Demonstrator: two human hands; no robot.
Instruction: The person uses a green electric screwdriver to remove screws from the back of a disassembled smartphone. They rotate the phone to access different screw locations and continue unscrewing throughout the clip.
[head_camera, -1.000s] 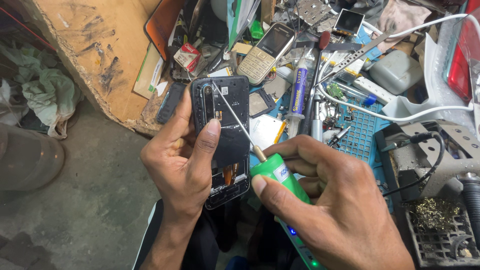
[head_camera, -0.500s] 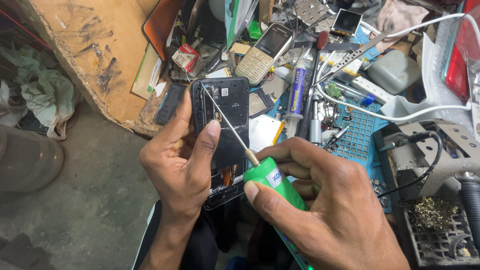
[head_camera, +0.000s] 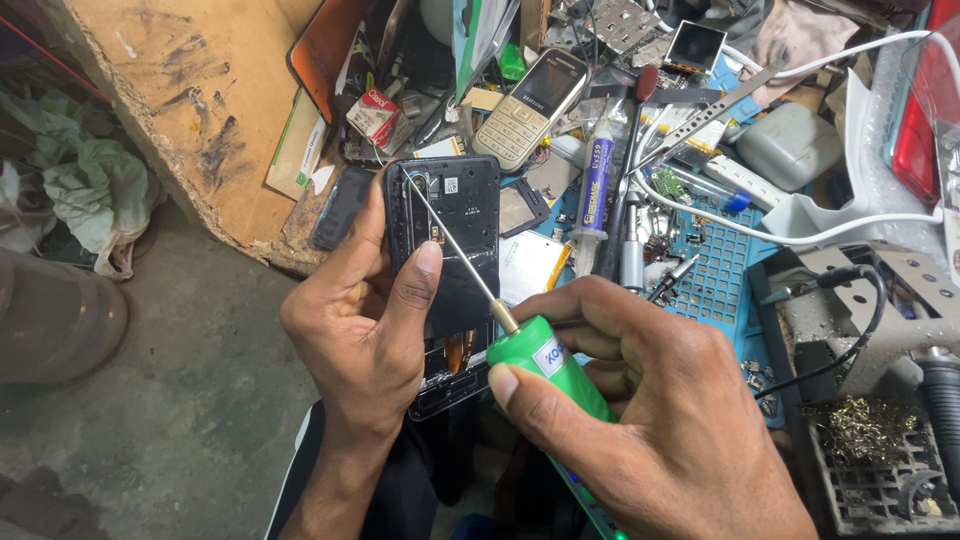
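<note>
While its back cover is off, the black opened smartphone with its inner frame exposed (head_camera: 452, 250) sits upright in the left hand (head_camera: 365, 335), raised above the near edge of the crowded workbench. The left hand's fingers are curled around the phone's left edge from behind, and its thumb (head_camera: 422, 285) presses flat on the middle of the phone's inner face. The thin steel shaft (head_camera: 450, 245) of a green-handled electric screwdriver (head_camera: 545, 365) slants across the phone, with its tip at the upper left corner of the frame. The right hand (head_camera: 650, 420) is clenched around the green handle, thumb along its near side and fingers wrapped over the top.

Just beyond the phone lie a beige keypad phone (head_camera: 530, 95), a small red and white carton (head_camera: 375, 115) and a loose black phone cover (head_camera: 340, 208). To the right of the phone rest a silvery flat battery (head_camera: 535, 265) and a purple-labelled syringe of paste (head_camera: 595, 180). Farther right are a blue perforated work mat (head_camera: 725, 270), metal tweezers (head_camera: 715, 110), a white cable (head_camera: 800, 235) and a grey metal stand (head_camera: 890, 320). At the left, a scuffed brown wooden board (head_camera: 190, 90) forms the bench edge, and crumpled pale cloth (head_camera: 85, 190) lies on the concrete floor (head_camera: 180, 420) beside it.
</note>
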